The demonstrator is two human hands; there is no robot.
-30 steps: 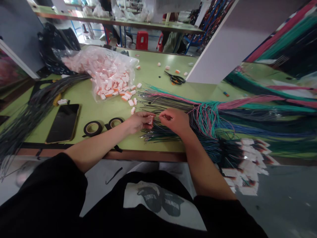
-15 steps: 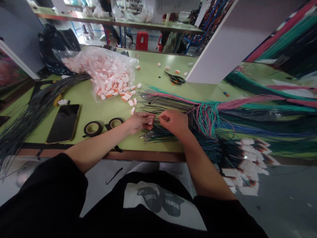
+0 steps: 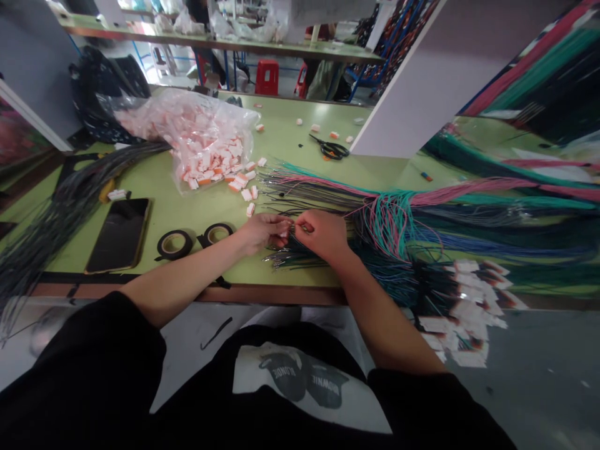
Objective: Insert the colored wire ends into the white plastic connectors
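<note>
the wearer's left hand point(image 3: 265, 232) is gripping a small pale connector point(image 3: 284, 234) in its fingertips, over loose wires point(image 3: 319, 197) near the front of a green worktop point(image 3: 218, 205). the right hand point(image 3: 325, 234) is curling into a tight pinch just beside it; whatever it is pinching is looking too small to tell.

the likeliest trouble seems to be the connector slipping and dropping among the wires, because only fingertips are holding it. fingers could also be snagging neighbouring strands, since many thin ends are crowding under both hands, and the fingers are hiding the connector's face, perhaps inviting a misalignment.

around them, a clear bag point(image 3: 187, 122) is spilling more connectors beyond the left hand. two tape rolls point(image 3: 174, 256) and a phone point(image 3: 119, 235) are lying to the left, near that forearm. scissors point(image 3: 323, 145) are resting farther back, beside an upright grey panel point(image 3: 412, 87) blocking part of the far side. at right, a bundle of white connectors point(image 3: 471, 306) is hanging past the front edge.
</note>
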